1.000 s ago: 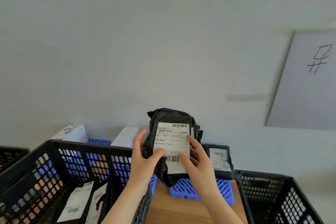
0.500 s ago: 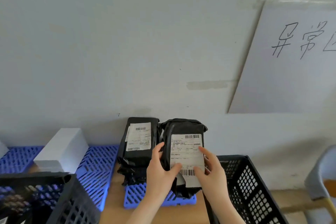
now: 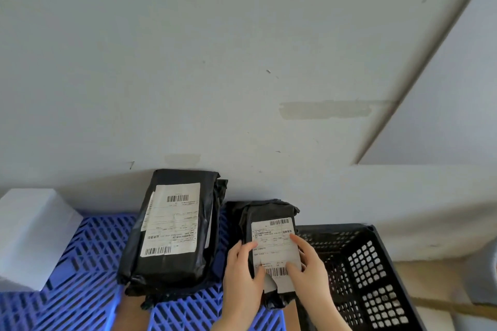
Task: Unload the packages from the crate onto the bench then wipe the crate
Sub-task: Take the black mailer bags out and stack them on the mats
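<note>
between our two hands the small package [image 3: 266, 213] is held, with its label toward us. our left hand [image 3: 242, 274] grips its left side, the thumb on the label and the other fingers behind. our right hand [image 3: 309, 269] grips the right side in the same manner, the thumb near the lower barcode. so both hands are closed on it.

just beside the left hand, to its left, the big package [image 3: 172, 223] lies on the blue grid [image 3: 88, 250], its far end close to the wall [image 3: 188, 62]. further left there is a white box [image 3: 29, 234]. very near the right hand, to its right, stands a black crate [image 3: 376, 263]; we cannot tell if it is the one we unload.

we judge that we are putting the small package down on the bench [image 3: 129, 314]. we cannot tell if its lower end touches already.

what may go wrong: the lower end is at the edge of the grid, close to the crate. if we release before it lies flat, the smooth bag may slide off and fall into the crate. the lower part of the label looks loose, so pressing thumbs may tear it.
</note>
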